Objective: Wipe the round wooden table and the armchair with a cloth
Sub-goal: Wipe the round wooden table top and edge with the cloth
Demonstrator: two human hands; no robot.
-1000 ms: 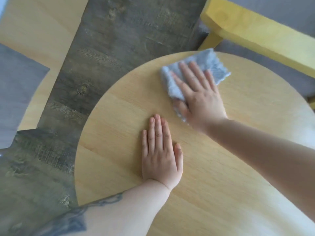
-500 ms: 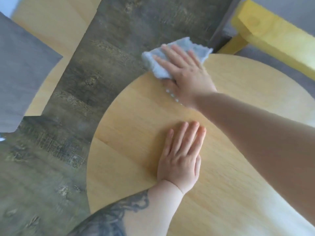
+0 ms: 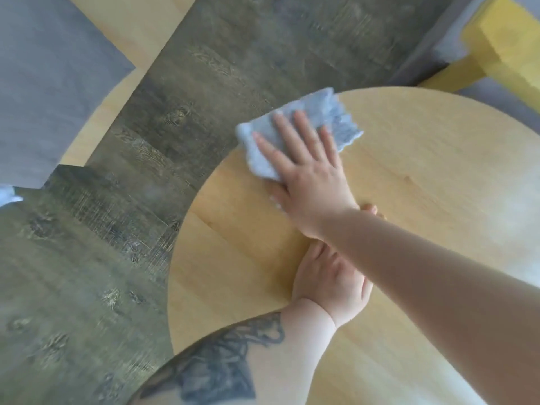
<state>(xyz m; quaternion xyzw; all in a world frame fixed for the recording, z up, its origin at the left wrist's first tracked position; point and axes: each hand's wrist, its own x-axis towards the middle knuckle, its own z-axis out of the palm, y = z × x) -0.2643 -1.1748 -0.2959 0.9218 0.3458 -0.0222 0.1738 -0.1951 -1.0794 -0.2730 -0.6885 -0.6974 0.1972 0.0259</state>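
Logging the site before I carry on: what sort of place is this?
Probably a home living room: a round wooden table being wiped with a cloth, wood-look plank floor, a yellow-framed armchair.

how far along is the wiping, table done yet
Not done. In hand: the right hand presses the blue cloth flat at the far edge of the round wooden table, with the left hand flat on the top. No visible sign shows which parts are already wiped. Left: the rest of the table, then the armchair, untouched.

left hand (image 3: 330, 276) fingers hidden under the right forearm (image 3: 423, 276), round table (image 3: 233, 258) cut off right and bottom, floor (image 3: 87, 273) blurred
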